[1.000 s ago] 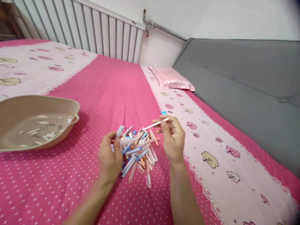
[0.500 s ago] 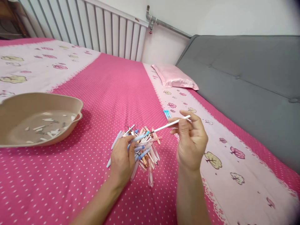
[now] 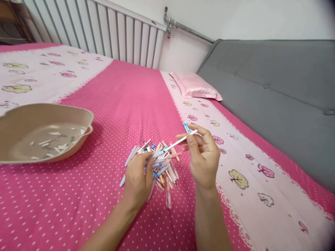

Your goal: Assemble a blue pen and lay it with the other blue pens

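The left hand pinches a pale blue barrel, the right hand a white refill, tip at the barrel's mouth; fitting seems in hand, calling for straight alignment. Both are over the pen parts, inward from the bed edge at the headboard; radiator behind, basin at left

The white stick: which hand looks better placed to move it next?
Probably the right hand: it pinches the white stick between thumb and fingers. The left hand is occupied, holding the pale blue barrel near the stick's lower end.
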A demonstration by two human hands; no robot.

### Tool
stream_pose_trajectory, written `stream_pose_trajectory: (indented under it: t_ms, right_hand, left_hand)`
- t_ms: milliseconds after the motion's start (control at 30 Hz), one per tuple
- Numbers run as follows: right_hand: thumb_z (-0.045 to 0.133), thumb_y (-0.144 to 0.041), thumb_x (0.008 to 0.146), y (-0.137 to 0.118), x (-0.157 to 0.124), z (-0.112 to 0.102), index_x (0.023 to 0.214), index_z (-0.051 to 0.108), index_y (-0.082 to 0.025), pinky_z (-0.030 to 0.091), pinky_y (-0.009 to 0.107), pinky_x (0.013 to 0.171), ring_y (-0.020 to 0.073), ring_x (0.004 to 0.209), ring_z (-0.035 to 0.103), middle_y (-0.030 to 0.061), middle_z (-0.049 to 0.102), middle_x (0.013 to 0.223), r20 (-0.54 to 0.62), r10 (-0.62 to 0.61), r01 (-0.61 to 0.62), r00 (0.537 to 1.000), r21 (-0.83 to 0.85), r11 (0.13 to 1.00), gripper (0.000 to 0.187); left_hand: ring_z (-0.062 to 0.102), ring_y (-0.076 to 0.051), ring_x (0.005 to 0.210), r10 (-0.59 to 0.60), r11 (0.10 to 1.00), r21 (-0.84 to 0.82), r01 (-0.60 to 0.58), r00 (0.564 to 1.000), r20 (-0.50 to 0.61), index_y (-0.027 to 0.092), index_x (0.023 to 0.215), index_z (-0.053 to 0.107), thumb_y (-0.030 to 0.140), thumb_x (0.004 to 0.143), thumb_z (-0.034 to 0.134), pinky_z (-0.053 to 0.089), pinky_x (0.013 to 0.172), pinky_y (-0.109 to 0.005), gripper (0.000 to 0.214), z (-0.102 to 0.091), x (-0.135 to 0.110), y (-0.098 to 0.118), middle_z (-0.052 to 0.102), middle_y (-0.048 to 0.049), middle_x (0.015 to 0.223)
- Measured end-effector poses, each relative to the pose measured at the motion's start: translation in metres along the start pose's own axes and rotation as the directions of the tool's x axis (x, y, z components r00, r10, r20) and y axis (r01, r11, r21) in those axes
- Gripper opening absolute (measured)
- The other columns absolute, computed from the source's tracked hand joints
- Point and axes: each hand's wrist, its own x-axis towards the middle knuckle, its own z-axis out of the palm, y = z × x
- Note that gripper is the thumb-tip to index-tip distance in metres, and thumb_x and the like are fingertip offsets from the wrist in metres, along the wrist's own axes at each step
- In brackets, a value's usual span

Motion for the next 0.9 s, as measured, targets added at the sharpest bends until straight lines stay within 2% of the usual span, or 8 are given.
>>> stream_pose_trajectory:
  t_ms: [233,433,533,600,733,800,900]
  right_hand:
    - [0.052,-0.023,0.087,-0.002,-0.002,0.004,0.121,0.044,-0.023,0.052,0.030,0.069,0.0162,0.084,0.064,0.0020,0.066,0.085,0.029,-0.011,0.013,1.000,-0.064,0.998,0.035]
    - [0.051,-0.023,0.087,0.000,-0.003,0.005,0.120,0.046,-0.024,0.051,0.029,0.067,0.0138,0.074,0.062,-0.0008,0.062,0.078,0.092,-0.008,0.016,0.996,-0.086,0.996,0.034]
    - [0.050,-0.025,0.088,0.002,-0.003,0.006,0.120,0.048,-0.025,0.051,0.028,0.066,0.0130,0.073,0.062,-0.0006,0.062,0.081,0.174,0.009,0.013,0.985,-0.122,0.992,0.032]
    - [0.047,-0.026,0.090,0.003,-0.004,0.007,0.118,0.052,-0.025,0.051,0.029,0.072,0.0134,0.079,0.062,0.0009,0.064,0.089,0.277,0.004,0.046,0.961,-0.173,0.984,0.028]
    - [0.039,-0.027,0.094,0.003,-0.005,0.010,0.120,0.055,-0.028,0.047,0.032,0.083,0.0154,0.093,0.060,0.0017,0.066,0.102,0.502,0.048,0.114,0.864,-0.286,0.952,0.031]
    - [0.037,-0.027,0.095,0.002,-0.006,0.011,0.126,0.051,-0.029,0.047,0.034,0.084,0.0163,0.094,0.060,0.0020,0.066,0.104,0.539,0.078,0.117,0.839,-0.318,0.941,0.034]
    - [0.038,-0.027,0.094,0.001,-0.007,0.011,0.132,0.043,-0.032,0.045,0.037,0.089,0.0171,0.101,0.058,0.0026,0.062,0.114,0.540,0.071,0.106,0.838,-0.290,0.951,0.039]
  left_hand:
    - [0.059,-0.018,0.083,-0.083,0.990,-0.102,0.095,0.990,0.117,0.019,0.101,0.054,0.022,0.087,0.046,0.044,0.074,-0.031,0.017,0.000,-0.003,0.002,0.065,-0.0048,0.091]
    - [0.061,-0.018,0.085,0.010,0.990,-0.141,0.010,0.990,0.141,0.020,0.109,0.054,0.020,0.088,0.043,0.046,0.075,-0.032,0.024,0.000,-0.002,0.008,0.067,-0.0055,0.093]
    - [0.062,-0.019,0.087,-0.008,0.981,-0.189,0.036,0.989,0.148,0.021,0.111,0.055,0.021,0.088,0.044,0.047,0.076,-0.033,0.026,0.000,-0.002,0.009,0.067,-0.0061,0.095]
    - [0.062,-0.019,0.085,-0.075,0.960,-0.252,0.118,0.982,0.174,0.020,0.109,0.055,0.023,0.088,0.044,0.048,0.075,-0.033,0.024,0.000,-0.003,0.009,0.067,-0.0065,0.095]
    - [0.063,-0.017,0.083,-0.212,0.843,-0.438,0.312,0.942,0.261,0.021,0.106,0.053,0.026,0.089,0.043,0.049,0.072,-0.031,0.020,0.001,-0.004,0.012,0.066,-0.0047,0.092]
    - [0.063,-0.017,0.082,-0.237,0.785,-0.506,0.358,0.928,0.288,0.021,0.105,0.053,0.027,0.089,0.043,0.050,0.071,-0.030,0.019,0.001,-0.004,0.013,0.065,-0.0035,0.089]
    - [0.062,-0.017,0.082,-0.242,0.761,-0.535,0.367,0.926,0.290,0.021,0.103,0.053,0.028,0.089,0.045,0.050,0.071,-0.030,0.018,0.001,-0.004,0.012,0.064,-0.0038,0.090]
